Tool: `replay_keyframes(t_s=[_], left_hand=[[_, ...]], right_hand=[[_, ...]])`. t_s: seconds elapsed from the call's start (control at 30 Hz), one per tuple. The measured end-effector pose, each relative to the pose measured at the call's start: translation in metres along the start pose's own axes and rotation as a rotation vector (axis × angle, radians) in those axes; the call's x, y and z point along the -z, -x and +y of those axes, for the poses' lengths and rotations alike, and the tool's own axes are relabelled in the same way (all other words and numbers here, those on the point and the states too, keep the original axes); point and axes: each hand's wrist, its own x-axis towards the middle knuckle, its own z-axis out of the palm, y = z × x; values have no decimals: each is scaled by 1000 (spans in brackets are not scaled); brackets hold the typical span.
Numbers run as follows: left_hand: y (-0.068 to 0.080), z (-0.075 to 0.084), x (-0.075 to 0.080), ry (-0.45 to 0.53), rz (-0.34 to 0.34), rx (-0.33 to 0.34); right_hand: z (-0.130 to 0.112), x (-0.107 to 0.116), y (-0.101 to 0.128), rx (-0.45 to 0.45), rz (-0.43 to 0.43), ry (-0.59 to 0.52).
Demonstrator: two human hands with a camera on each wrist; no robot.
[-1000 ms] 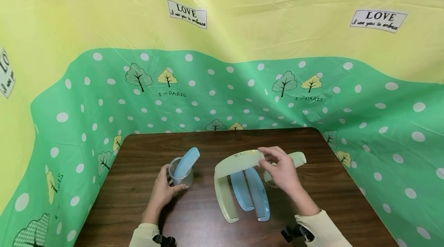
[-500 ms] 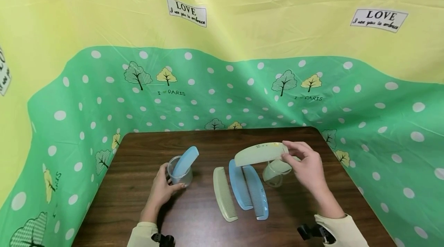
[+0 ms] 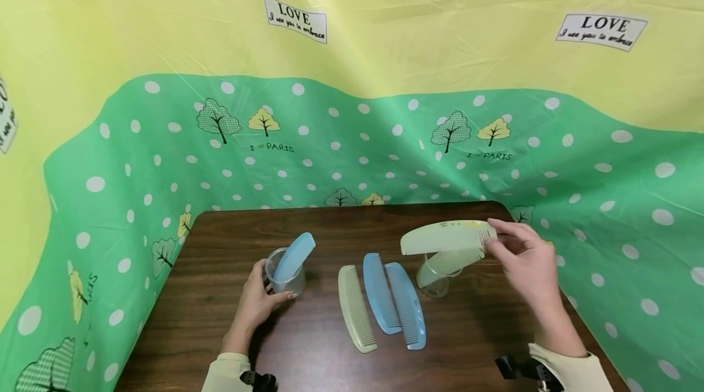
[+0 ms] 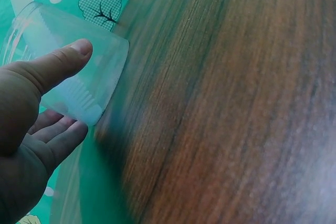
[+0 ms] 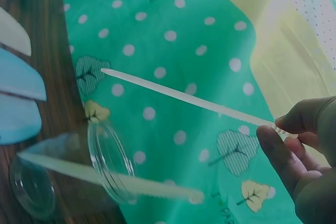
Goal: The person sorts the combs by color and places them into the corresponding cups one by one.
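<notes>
At the left, my left hand (image 3: 255,303) holds a clear cup (image 3: 295,286) with thumb and fingers around its side. A blue comb (image 3: 297,254) leans inside that cup, its upper end sticking out past the rim. My right hand (image 3: 532,269) pinches a pale green comb (image 3: 440,238) by one end, thumb against fingers. The comb is held sideways above a second clear cup (image 3: 434,287), where another pale green comb (image 3: 455,258) stands tilted. In the right wrist view the held comb (image 5: 184,97) appears edge-on, apart from the cup (image 5: 113,169) below it.
Between the cups, a pale green comb (image 3: 354,309) and two blue combs, one left (image 3: 376,291) and one right (image 3: 409,312), lie on the dark wooden table (image 3: 313,349). A green and yellow printed cloth (image 3: 352,153) hangs around the table's back and sides.
My right hand has carried the pale green comb rightward, from over the combs on the table to above the right cup. The left hand has kept its place on the left cup.
</notes>
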Motion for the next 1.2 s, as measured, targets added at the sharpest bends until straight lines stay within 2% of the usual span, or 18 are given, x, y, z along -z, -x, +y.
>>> replay_keyframes(t_s=[0.27, 0.57, 0.73, 1.2], left_hand=[[-1, 0, 1, 0, -6, -1], [0, 0, 1, -2, -10, 2], [0, 0, 2, -3, -7, 6], [0, 0, 1, 3, -5, -1]], right_hand=[[10, 19, 4, -77, 63, 12], [23, 37, 7, -226, 131, -60], [28, 43, 6, -257, 144, -20], [30, 24, 14, -113, 62, 137]])
